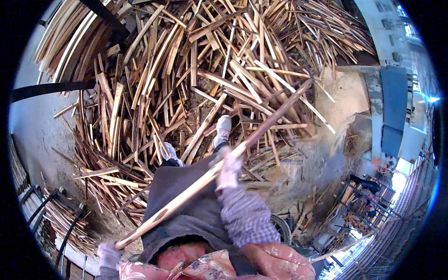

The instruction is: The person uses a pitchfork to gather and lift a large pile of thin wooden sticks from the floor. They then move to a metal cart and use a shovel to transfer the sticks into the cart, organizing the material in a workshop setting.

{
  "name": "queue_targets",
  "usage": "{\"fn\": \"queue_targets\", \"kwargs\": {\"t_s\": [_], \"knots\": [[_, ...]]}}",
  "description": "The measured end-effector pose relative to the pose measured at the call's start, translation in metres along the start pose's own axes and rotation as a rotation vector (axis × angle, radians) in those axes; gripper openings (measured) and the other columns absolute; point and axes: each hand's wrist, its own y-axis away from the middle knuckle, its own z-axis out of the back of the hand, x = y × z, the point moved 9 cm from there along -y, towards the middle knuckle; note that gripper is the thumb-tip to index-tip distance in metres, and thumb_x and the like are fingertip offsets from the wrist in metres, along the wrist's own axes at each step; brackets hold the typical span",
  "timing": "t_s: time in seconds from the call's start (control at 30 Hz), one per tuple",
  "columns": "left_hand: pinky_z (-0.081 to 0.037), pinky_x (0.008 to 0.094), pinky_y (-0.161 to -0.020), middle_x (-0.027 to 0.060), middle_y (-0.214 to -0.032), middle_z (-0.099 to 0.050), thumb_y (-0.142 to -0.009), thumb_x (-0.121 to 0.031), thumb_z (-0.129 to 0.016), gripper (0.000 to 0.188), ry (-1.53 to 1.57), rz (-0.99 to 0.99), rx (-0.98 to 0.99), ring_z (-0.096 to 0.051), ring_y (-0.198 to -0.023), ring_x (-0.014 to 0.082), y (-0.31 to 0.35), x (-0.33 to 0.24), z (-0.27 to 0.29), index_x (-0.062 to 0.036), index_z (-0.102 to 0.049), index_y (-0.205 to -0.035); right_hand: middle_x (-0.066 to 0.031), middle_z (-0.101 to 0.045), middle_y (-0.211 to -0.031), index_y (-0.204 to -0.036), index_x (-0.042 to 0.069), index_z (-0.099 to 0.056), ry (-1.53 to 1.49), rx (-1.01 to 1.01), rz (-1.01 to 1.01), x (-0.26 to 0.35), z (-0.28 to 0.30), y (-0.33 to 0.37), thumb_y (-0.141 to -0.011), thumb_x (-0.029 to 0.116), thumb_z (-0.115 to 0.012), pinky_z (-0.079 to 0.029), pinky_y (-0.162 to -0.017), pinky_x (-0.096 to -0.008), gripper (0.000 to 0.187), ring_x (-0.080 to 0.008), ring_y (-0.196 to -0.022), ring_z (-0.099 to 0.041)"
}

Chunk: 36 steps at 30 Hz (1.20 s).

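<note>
A long wooden strip (pixel 189 192) slants across my body, pale at its near end and dark brown toward its far end. My right hand (pixel 229 171), in a pale glove and somewhat blurred, is closed round it near the middle. At the lower left my left hand (pixel 108 254), also gloved, grips the strip's near end. The far end reaches over a large heap of loose wood strips (pixel 186 60). Between my arms hangs a dark apron (pixel 182 186).
My shoes (pixel 223 128) stand among scattered strips. At the upper left, long boards (pixel 79 37) are stacked against dark metal bars (pixel 51 89). More strips (pixel 65 224) lie in a rack at lower left. A wheel (pixel 281 228) stands by my right elbow, and a blue-grey panel (pixel 393 109) is at right.
</note>
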Motion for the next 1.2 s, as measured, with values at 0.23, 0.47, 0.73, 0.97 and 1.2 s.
{"fn": "queue_targets", "kwargs": {"t_s": [0.23, 0.47, 0.73, 0.97, 1.2], "knots": [[-0.047, 0.0401, -0.066, 0.0152, -0.082, -0.064, -0.062, -0.026, -0.074, 0.035, 0.279, 0.566, -0.025, -0.06, -0.076, 0.0297, 0.027, 0.047, 0.036, -0.0079, -0.064, -0.09, -0.0068, -0.052, -0.066, -0.091, 0.004, -0.051, -0.228, 0.291, -0.267, -0.039, -0.024, 0.029, -0.077, 0.013, -0.062, -0.05, -0.052, -0.036, 0.02, -0.0194, -0.055, -0.054], [-0.048, 0.0382, -0.08, 0.0175, -0.095, -0.063, -0.069, -0.034, -0.065, 0.033, -0.053, 0.436, 0.237, -0.06, -0.092, 0.0314, -0.039, -0.044, 0.0, -0.0102, -0.065, -0.092, -0.0053, -0.055, -0.07, -0.09, 0.008, -0.054, -0.23, 0.142, -0.319, 0.025, 0.011, -0.098, -0.076, 0.017, -0.064, -0.051, -0.055, -0.0389, 0.02, -0.0195, -0.057, -0.055], [-0.046, 0.0348, -0.083, 0.008, -0.101, -0.062, -0.062, -0.029, -0.075, 0.067, 0.158, -0.01, 0.078, -0.059, -0.093, 0.0261, -0.14, -0.271, 0.089, -0.0223, -0.046, -0.122, -0.0082, -0.051, -0.058, -0.07, 0.005, -0.051, -0.071, 0.101, -0.13, 0.166, 0.016, -0.264, -0.073, 0.024, -0.062, -0.047, -0.056, -0.0364, 0.022, -0.023, -0.053, -0.053], [-0.05, 0.0276, -0.063, 0.011, -0.099, -0.06, -0.068, -0.028, -0.072, 0.064, 0.662, -0.344, 0.654, -0.06, -0.074, 0.0178, -0.165, -0.59, 0.14, -0.0071, -0.045, -0.123, -0.0137, -0.051, -0.056, -0.06, 0.002, -0.047, -0.035, 0.074, -0.149, 0.216, 0.033, -0.383, -0.062, 0.018, -0.059, -0.044, -0.045, -0.0391, 0.02, -0.0269, -0.042, -0.048], [-0.047, 0.0229, -0.052, 0.0005, -0.07, -0.06, -0.073, -0.024, -0.072, 0.029, 0.664, -0.11, 0.607, -0.056, -0.057, 0.0076, -0.069, -0.506, 0.143, -0.0054, -0.063, -0.092, -0.0064, -0.052, -0.057, -0.07, 0.003, -0.054, -0.089, 0.106, -0.256, 0.169, 0.033, -0.262, -0.073, 0.022, -0.064, -0.047, -0.041, -0.0321, 0.021, -0.0194, -0.04, -0.05]]}}
